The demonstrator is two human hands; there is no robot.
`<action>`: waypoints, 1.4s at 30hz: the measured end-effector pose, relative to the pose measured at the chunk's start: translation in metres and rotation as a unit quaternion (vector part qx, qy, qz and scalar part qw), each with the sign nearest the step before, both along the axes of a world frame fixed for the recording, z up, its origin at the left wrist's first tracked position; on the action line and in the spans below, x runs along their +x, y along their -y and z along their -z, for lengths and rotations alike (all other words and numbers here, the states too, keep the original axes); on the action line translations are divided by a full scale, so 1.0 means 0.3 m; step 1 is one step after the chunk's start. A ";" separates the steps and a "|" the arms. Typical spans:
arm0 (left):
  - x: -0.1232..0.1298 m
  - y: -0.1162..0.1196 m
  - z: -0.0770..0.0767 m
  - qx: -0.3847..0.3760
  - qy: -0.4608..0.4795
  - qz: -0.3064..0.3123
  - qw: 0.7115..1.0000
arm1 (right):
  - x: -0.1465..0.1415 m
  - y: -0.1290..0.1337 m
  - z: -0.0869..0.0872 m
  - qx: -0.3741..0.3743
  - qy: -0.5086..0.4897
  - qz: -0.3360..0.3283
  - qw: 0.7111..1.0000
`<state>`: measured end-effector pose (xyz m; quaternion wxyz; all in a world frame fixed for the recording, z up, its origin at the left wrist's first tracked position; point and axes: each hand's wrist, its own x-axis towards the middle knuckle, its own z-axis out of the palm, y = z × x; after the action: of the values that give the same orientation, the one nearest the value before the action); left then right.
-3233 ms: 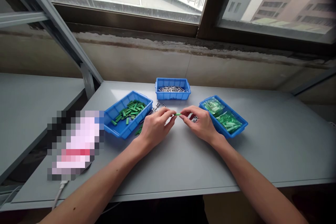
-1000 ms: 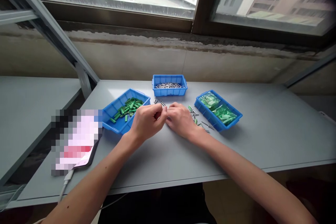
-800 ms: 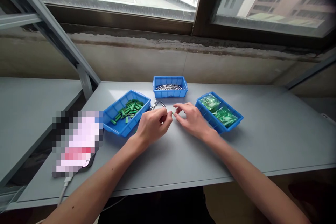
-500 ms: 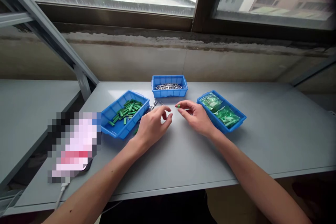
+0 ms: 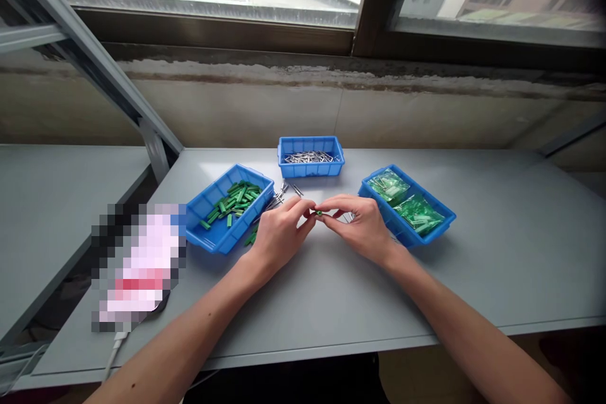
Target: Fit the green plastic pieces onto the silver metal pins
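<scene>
A small green piece [image 5: 319, 213] is pinched between the fingertips of both hands at the middle of the table. My left hand [image 5: 283, 227] has its thumb and forefinger closed on the piece's left side. From the right, my right hand [image 5: 362, 224] pinches it too. Green pieces lie in the left blue bin [image 5: 211, 246], and a few more are on the table beside my left wrist. Thin metal pins are in the rear blue bin [image 5: 312, 169]. Bagged green parts [image 5: 418, 213] fill much of the right blue bin [image 5: 442, 227].
Loose metal pins [image 5: 297, 190] lie on the grey table [image 5: 331, 303] between the left and rear bins. A blurred-out object [image 5: 142, 265] with a white cable [image 5: 113, 350] is at the left. Behind the table are a wall and a window.
My left hand has closed its fingertips and met the green piece that my right hand held. Both hands are now together. The view has shifted slightly.
</scene>
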<state>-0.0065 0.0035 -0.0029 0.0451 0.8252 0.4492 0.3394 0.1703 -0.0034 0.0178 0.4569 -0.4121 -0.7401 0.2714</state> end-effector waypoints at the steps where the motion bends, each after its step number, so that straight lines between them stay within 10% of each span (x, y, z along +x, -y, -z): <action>1: 0.000 0.000 0.001 -0.001 0.000 -0.001 1.000 | -0.001 0.001 -0.001 0.005 0.003 0.001 1.000; 42: 0.007 0.002 -0.004 -0.014 0.024 -0.004 1.000 | -0.005 0.002 -0.001 0.009 0.039 0.040 0.998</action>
<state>-0.0045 0.0030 -0.0017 0.0660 0.8144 0.4556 0.3533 0.1690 -0.0039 0.0180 0.4419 -0.4476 -0.7425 0.2305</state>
